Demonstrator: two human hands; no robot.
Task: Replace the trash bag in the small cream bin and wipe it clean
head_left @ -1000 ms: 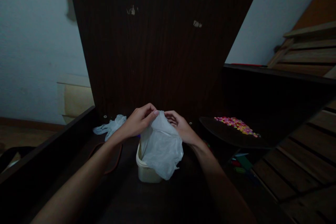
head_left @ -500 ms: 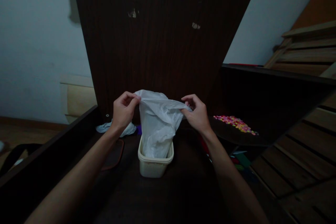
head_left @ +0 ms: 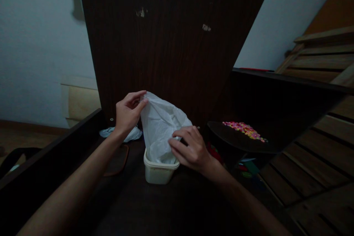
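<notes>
A thin white plastic bag [head_left: 160, 118] rises out of a cream plastic tub [head_left: 159, 174], its lower part bunched inside. My left hand [head_left: 129, 110] pinches the bag's upper left corner between thumb and fingers and holds it up above the tub. Over the tub's right rim, my right hand [head_left: 190, 149] has its fingers curled onto the bag's right side, low down. Its thumb is mostly hidden behind the fingers. The tub stands upright on the dark wooden desk [head_left: 155, 210].
Behind the tub rises a dark wooden panel [head_left: 171, 44]. A crumpled pale bag [head_left: 134, 134] and a brown-rimmed flat piece [head_left: 117, 160] lie left of it. Small colourful pieces [head_left: 245, 129] cover part of a rounded shelf at right. A raised desk edge [head_left: 49, 151] runs along the left.
My right hand has moved down and left, from the bag's upper right edge to its side near the tub rim. My left hand still holds its corner, and the bag slopes down rightward.
</notes>
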